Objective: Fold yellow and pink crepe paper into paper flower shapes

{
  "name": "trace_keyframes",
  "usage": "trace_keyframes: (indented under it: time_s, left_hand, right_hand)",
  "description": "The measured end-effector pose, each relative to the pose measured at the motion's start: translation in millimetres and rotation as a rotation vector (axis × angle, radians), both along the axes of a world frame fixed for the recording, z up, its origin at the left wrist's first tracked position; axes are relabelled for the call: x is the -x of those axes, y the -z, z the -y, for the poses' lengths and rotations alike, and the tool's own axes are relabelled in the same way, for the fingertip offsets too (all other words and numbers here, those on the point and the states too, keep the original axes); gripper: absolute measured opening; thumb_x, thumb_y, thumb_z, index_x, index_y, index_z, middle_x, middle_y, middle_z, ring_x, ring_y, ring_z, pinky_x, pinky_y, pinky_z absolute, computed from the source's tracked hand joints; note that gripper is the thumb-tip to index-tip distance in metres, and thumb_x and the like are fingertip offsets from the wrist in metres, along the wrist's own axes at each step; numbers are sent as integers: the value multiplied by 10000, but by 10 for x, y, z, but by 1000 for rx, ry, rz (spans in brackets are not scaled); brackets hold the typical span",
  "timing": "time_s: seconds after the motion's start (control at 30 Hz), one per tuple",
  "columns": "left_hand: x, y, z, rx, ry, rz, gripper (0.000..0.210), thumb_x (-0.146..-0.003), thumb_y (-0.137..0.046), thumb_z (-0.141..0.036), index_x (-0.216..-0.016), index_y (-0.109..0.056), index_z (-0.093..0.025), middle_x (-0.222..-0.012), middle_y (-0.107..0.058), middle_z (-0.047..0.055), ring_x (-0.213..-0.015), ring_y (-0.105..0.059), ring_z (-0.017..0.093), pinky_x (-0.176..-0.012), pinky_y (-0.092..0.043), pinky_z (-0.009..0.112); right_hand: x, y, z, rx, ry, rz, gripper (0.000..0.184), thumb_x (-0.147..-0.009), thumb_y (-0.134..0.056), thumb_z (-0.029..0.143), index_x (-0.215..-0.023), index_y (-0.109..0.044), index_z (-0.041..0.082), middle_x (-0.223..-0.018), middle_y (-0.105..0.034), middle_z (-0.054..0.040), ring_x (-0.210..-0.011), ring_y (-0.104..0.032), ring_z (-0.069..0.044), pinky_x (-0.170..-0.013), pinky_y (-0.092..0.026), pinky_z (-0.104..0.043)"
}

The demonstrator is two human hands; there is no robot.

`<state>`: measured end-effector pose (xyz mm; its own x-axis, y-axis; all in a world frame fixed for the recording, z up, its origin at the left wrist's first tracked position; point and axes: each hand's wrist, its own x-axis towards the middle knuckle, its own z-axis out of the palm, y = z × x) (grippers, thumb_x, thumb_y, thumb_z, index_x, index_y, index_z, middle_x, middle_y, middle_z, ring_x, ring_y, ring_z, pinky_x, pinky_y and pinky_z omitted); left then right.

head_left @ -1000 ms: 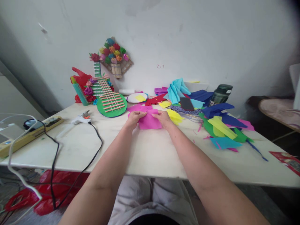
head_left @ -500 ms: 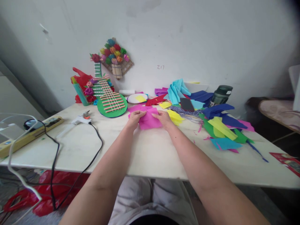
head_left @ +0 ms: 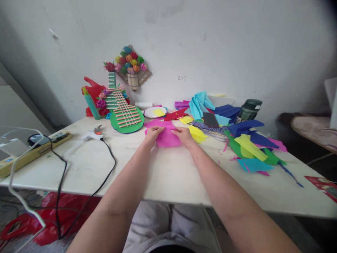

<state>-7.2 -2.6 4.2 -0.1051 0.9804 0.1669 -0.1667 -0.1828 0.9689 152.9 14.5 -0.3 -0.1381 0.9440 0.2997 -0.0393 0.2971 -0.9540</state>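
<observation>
Between my two hands a pink sheet of crepe paper (head_left: 168, 138) is held up, just above the white table. My left hand (head_left: 155, 134) pinches its left side between thumb and fingers. On the other side my right hand (head_left: 183, 135) grips the paper the same way. More pink paper (head_left: 158, 123) lies on the table right behind it. A piece of yellow paper (head_left: 198, 134) rests close to my right hand. The green paper lute (head_left: 127, 119) with pink strips and strings stands behind and left of my hands.
A hot glue gun (head_left: 91, 135) with its black cord and a yellow power strip (head_left: 34, 153) occupy the left. Blue, green and yellow paper scraps (head_left: 250, 147) cover the right. A phone (head_left: 210, 120) and a dark bottle (head_left: 249, 110) stand farther back, near the wall.
The pink paper's upper edge has bent over between my hands, and both thumbs have shifted slightly on it. The whole view has tilted slightly; the other things stay put.
</observation>
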Motion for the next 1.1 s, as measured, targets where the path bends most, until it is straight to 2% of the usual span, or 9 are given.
trace_keyframes:
  time_s: [0.13,0.33,0.5,0.63,0.77,0.97,1.1]
  left_hand:
    - [10,21,-25,13,-17,11,243,-513,-735,-325,-562,-569,-155,-518,-546,-24,-483,-467,88,-466,-312,211]
    - [9,46,-49,4,-62,34,199,-527,-716,-290,-549,-572,-154,-508,-537,-27,-483,-462,85,-466,-311,211]
    - [15,58,-68,-1,-50,113,196,-516,-725,-282,-566,-586,-153,-535,-561,-22,-510,-492,89,-492,-343,209]
    - [15,59,-76,0,-48,152,191,-510,-723,-273,-576,-592,-151,-525,-555,-26,-491,-481,82,-484,-336,209]
    - [6,48,-62,-4,-43,178,191,-504,-723,-259,-572,-583,-148,-525,-554,-29,-489,-476,76,-481,-330,206]
    - [-18,22,-50,18,-39,200,208,-494,-717,-254,-529,-541,-150,-473,-524,-35,-453,-458,74,-455,-318,205]
    - [-30,-5,-53,128,-43,240,215,-508,-696,-299,-572,-566,-140,-501,-554,-8,-459,-484,96,-442,-320,219]
  right_hand:
    - [14,1,1,-20,-8,23,273,-556,-699,354,-753,-714,166,-655,-659,27,-676,-587,-163,-644,-460,-282]
    - [19,3,-17,-58,47,-13,225,-555,-694,260,-769,-724,196,-796,-710,-13,-824,-623,-197,-799,-468,-351]
    - [-20,-34,28,-184,-56,94,191,-633,-616,231,-786,-730,231,-823,-716,-11,-880,-623,-202,-868,-441,-367]
    - [-50,-48,46,-266,-63,180,245,-651,-553,178,-806,-733,237,-841,-711,-15,-858,-615,-191,-843,-437,-343]
    - [-64,-55,37,-345,-72,243,303,-635,-502,139,-801,-739,229,-773,-688,-15,-778,-591,-174,-783,-435,-312]
    - [-80,-103,54,-343,-94,302,348,-615,-445,135,-784,-743,198,-757,-653,-27,-778,-560,-168,-747,-421,-289]
    - [-94,-133,74,-338,-109,333,356,-629,-428,144,-788,-743,192,-793,-660,-37,-803,-558,-172,-754,-413,-290]
